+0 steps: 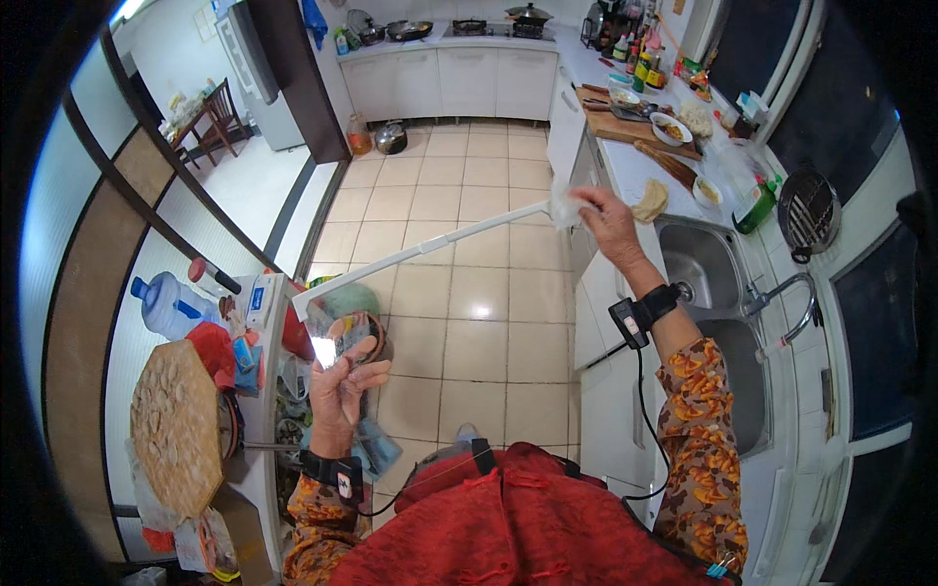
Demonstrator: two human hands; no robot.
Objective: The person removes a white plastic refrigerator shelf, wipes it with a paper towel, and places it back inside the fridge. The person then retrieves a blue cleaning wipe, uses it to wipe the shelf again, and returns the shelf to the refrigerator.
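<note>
A white telescopic rod (423,249) stretches slantwise between my two hands above the tiled floor. My right hand (604,223) pinches a crumpled, translucent whitish piece (564,209) at its upper right end; the picture does not settle whether this is plastic film. At the lower left, the rod ends in a short angled white bar, with a shiny clear panel (322,348) beside it. My left hand (344,388) holds that panel palm up, with some fingers spread and others showing through it. Glare hides part of the panel.
On my right, a double steel sink (700,256) with a faucet (784,297) adjoins a counter bearing a wooden cutting board (623,132) and bowls. Leftward, a shelf unit carries an octagonal floured board (176,428) and a water jug (168,304). A green melon (350,302) lies beyond my left hand.
</note>
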